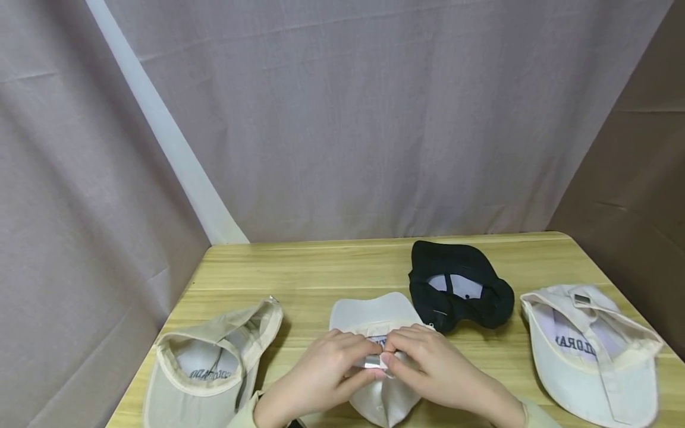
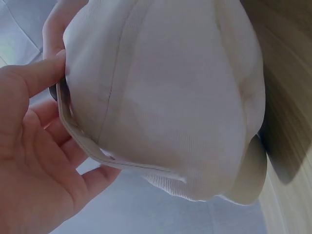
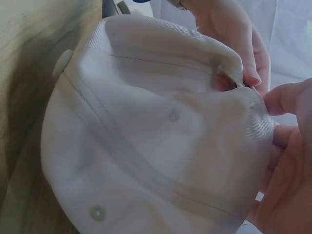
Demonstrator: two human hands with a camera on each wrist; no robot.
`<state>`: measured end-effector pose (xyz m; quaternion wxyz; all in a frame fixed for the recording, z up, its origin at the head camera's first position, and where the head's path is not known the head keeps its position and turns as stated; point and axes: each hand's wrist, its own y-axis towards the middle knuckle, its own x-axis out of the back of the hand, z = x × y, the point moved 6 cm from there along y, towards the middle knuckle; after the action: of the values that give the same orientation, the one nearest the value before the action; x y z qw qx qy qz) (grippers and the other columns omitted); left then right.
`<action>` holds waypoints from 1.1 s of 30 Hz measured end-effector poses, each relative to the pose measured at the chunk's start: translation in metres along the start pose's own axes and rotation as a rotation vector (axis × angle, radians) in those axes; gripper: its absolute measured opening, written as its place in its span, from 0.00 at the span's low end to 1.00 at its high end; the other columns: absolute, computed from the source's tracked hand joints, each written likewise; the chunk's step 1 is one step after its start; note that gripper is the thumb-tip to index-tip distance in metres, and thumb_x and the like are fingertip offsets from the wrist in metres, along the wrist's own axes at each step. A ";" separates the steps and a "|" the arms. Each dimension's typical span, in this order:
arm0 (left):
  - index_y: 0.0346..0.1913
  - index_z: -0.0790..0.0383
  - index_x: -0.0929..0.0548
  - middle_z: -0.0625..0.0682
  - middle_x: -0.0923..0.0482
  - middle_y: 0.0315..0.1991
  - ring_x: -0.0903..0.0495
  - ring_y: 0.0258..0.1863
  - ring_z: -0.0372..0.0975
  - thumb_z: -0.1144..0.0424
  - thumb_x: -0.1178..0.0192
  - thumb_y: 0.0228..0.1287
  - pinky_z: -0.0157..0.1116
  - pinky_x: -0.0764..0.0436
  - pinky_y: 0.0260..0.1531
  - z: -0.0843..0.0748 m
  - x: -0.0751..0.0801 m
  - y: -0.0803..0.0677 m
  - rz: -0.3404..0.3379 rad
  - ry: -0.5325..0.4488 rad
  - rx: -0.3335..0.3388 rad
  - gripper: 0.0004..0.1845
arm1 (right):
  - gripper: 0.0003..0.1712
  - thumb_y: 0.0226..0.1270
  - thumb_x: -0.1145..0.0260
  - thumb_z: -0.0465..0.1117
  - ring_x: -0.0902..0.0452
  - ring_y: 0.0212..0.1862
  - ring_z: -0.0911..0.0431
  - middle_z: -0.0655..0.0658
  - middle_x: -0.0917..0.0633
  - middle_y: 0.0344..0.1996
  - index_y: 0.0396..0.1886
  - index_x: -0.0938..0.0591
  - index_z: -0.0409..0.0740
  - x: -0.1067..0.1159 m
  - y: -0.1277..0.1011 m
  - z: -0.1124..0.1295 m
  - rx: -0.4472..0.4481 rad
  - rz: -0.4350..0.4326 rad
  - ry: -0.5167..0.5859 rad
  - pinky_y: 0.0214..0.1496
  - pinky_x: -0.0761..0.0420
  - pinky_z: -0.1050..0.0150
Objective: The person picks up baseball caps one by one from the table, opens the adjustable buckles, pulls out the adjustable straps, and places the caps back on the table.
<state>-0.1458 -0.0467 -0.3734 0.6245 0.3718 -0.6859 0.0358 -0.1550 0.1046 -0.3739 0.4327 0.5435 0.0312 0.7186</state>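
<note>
In the middle of the head view a cream baseball cap (image 1: 382,398) stands near the table's front, its brim pointing away and its back opening toward me. My left hand (image 1: 334,362) pinches the back strap beside a silver metal buckle (image 1: 373,361). From the other side my right hand (image 1: 436,365) pinches the cap's back edge by the buckle, thumb outside and fingers inside. Both hands' fingertips nearly meet there. The left wrist view shows the strap (image 2: 78,131) bowed out from the cap; in the right wrist view the crown has stitched eyelets (image 3: 98,212).
A beige cap (image 1: 182,392) lies upturned at the left, its lettering inside. Behind the cream cap, to its right, sits a black cap (image 1: 455,258). Another off-white cap (image 1: 567,380) lies upturned at the right. Grey curtains (image 1: 342,119) hang behind the wooden table (image 1: 310,267).
</note>
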 end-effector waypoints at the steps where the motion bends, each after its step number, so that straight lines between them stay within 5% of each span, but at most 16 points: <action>1: 0.51 0.52 0.16 0.39 0.17 0.42 0.21 0.42 0.29 0.45 0.45 0.74 0.30 0.26 0.44 0.000 0.000 0.000 0.001 -0.001 -0.007 0.17 | 0.09 0.73 0.36 0.41 0.29 0.36 0.68 0.67 0.24 0.32 0.33 0.23 0.62 0.000 0.000 0.000 -0.003 -0.001 0.010 0.39 0.28 0.70; 8: 0.52 0.53 0.18 0.40 0.17 0.43 0.21 0.41 0.29 0.47 0.43 0.74 0.29 0.25 0.46 0.004 0.002 0.000 -0.017 -0.091 0.018 0.16 | 0.10 0.73 0.36 0.39 0.30 0.35 0.68 0.67 0.24 0.32 0.35 0.23 0.62 -0.003 0.000 0.001 -0.024 -0.014 0.104 0.37 0.28 0.72; 14: 0.45 0.52 0.21 0.38 0.21 0.35 0.27 0.32 0.28 0.45 0.36 0.67 0.27 0.27 0.40 0.010 0.009 -0.001 -0.124 -0.139 0.069 0.16 | 0.11 0.72 0.34 0.37 0.29 0.34 0.68 0.66 0.23 0.32 0.36 0.22 0.61 0.000 0.001 -0.001 -0.037 -0.035 0.166 0.36 0.28 0.72; 25: 0.40 0.51 0.19 0.37 0.22 0.30 0.27 0.31 0.29 0.48 0.34 0.66 0.25 0.29 0.41 0.002 0.015 0.003 -0.189 -0.047 -0.069 0.11 | 0.09 0.76 0.39 0.38 0.29 0.34 0.69 0.65 0.23 0.32 0.37 0.22 0.61 0.000 0.005 0.000 -0.031 0.016 0.143 0.37 0.27 0.72; 33: 0.40 0.50 0.18 0.37 0.21 0.32 0.26 0.33 0.29 0.47 0.35 0.66 0.26 0.28 0.43 -0.001 0.019 0.003 -0.201 0.013 -0.105 0.11 | 0.13 0.73 0.37 0.36 0.32 0.32 0.69 0.67 0.26 0.29 0.34 0.24 0.62 -0.001 0.004 0.001 -0.032 -0.016 0.095 0.35 0.30 0.72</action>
<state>-0.1454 -0.0525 -0.3545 0.6479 0.4051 -0.6422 -0.0605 -0.1562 0.1015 -0.3719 0.4450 0.5016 0.0443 0.7405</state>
